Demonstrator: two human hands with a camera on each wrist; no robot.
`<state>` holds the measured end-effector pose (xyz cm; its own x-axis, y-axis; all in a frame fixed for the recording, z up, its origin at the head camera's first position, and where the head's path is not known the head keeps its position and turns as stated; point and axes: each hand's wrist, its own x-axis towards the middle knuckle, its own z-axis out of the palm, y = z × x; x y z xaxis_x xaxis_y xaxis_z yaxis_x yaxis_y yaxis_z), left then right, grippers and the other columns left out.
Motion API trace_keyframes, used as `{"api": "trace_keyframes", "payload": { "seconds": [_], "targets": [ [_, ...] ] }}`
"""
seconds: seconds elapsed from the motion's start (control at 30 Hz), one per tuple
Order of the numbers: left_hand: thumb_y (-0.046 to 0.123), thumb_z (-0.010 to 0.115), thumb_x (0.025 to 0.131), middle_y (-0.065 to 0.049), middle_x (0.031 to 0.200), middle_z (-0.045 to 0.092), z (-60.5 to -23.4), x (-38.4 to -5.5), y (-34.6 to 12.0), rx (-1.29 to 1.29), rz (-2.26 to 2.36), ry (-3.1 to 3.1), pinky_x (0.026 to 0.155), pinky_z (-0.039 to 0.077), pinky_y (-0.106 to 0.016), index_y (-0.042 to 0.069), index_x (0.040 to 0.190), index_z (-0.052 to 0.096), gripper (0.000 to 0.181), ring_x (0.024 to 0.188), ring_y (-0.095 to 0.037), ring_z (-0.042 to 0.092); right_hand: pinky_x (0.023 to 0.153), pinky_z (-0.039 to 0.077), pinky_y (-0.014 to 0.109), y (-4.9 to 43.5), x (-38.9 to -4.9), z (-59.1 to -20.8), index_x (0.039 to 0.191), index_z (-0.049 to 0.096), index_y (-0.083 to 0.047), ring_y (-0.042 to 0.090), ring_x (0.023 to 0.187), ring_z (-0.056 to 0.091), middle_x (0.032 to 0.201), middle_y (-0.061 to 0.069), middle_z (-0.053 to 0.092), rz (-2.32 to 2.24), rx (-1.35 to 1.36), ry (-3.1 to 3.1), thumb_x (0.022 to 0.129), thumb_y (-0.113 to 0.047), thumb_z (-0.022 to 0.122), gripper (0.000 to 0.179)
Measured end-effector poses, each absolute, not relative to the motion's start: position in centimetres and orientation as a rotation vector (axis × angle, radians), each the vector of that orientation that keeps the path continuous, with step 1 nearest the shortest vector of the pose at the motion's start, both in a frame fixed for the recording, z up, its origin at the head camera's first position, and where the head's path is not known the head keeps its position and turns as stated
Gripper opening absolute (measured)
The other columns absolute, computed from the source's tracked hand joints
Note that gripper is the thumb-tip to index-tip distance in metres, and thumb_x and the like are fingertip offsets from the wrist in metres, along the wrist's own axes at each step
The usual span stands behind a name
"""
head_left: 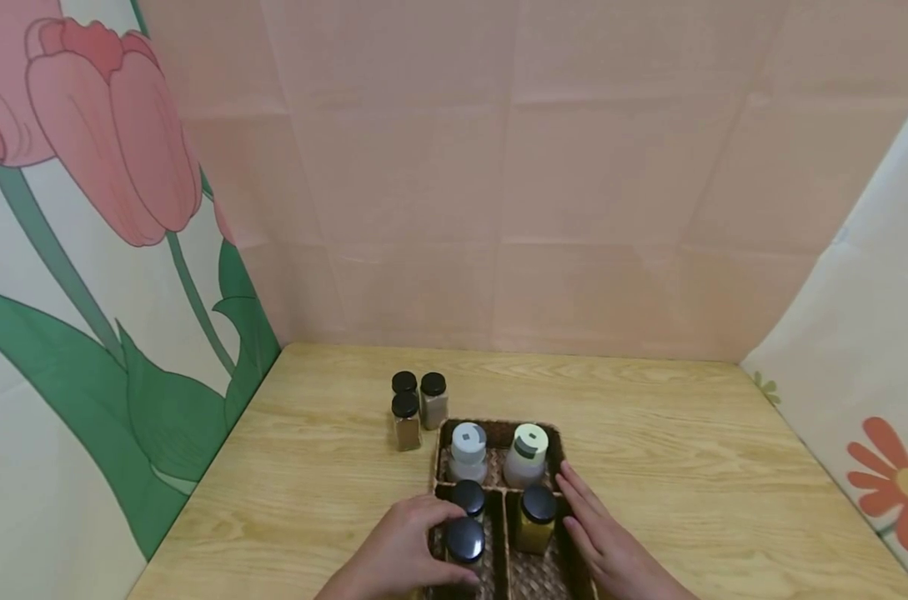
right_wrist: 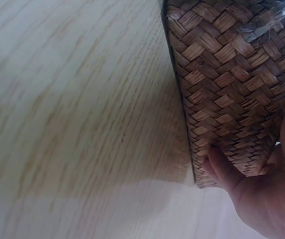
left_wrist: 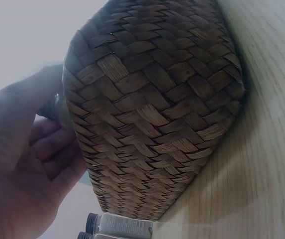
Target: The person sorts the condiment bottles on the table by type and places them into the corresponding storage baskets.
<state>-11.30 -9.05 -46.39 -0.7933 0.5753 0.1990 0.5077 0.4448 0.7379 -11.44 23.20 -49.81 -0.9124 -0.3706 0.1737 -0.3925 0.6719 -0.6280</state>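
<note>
A woven basket (head_left: 507,533) with compartments stands on the table. My left hand (head_left: 408,546) reaches over its left wall, thumb and fingers curled round a black-capped jar (head_left: 464,540) in the front left compartment. Just behind that jar is another black-capped jar (head_left: 469,497). In the left wrist view, the woven side (left_wrist: 152,104) hides most of the held jar. My right hand (head_left: 607,546) rests along the basket's right wall, fingers extended; the right wrist view shows its fingertips on the weave (right_wrist: 222,99). A jar with yellowish contents (head_left: 536,521) stands in the front right compartment.
Two white-capped bottles, one on the left (head_left: 469,452) and one on the right (head_left: 527,454), stand in the basket's back compartment. Beyond its back left corner, three black-capped spice jars (head_left: 406,423) stand together on the wooden table (head_left: 686,450). Printed cloth (head_left: 499,208) surrounds the table.
</note>
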Motion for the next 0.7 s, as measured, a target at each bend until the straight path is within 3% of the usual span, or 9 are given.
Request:
{"api": "trace_keyframes", "payload": {
  "seconds": [0.17,0.47,0.7],
  "targets": [
    [0.048,0.087,0.076,0.014,0.108,0.069,-46.5,-11.1,-9.1,1.011,1.272,2.617,0.083,0.055,-0.025,0.021,0.119,0.073,0.052,0.096,0.002,0.061,0.106,0.014,0.006,23.2,-11.3,-49.8,0.155,0.037,0.000,-0.020,0.140,0.006,0.164,0.017,0.027,1.075,0.670,-2.804,0.108,-0.018,0.049,0.051],
    [0.048,0.082,0.082,0.006,0.116,0.071,-47.3,-11.0,-9.2,1.134,1.304,2.634,0.085,0.057,-0.024,0.014,0.126,0.072,0.057,0.104,-0.005,0.066,0.110,0.020,0.011,23.1,-11.2,-49.5,0.157,0.035,-0.004,-0.020,0.139,0.005,0.166,0.011,0.024,1.092,0.607,-2.875,0.109,-0.021,0.047,0.052],
    [0.047,0.083,0.081,0.006,0.115,0.073,-47.7,-10.9,-9.1,1.197,1.297,2.676,0.088,0.055,-0.026,0.014,0.125,0.073,0.056,0.103,-0.006,0.066,0.115,0.034,0.028,23.1,-11.3,-49.2,0.157,0.035,-0.006,-0.014,0.140,0.006,0.167,0.009,0.023,1.062,0.578,-2.913,0.109,-0.023,0.047,0.053]
  ]
}}
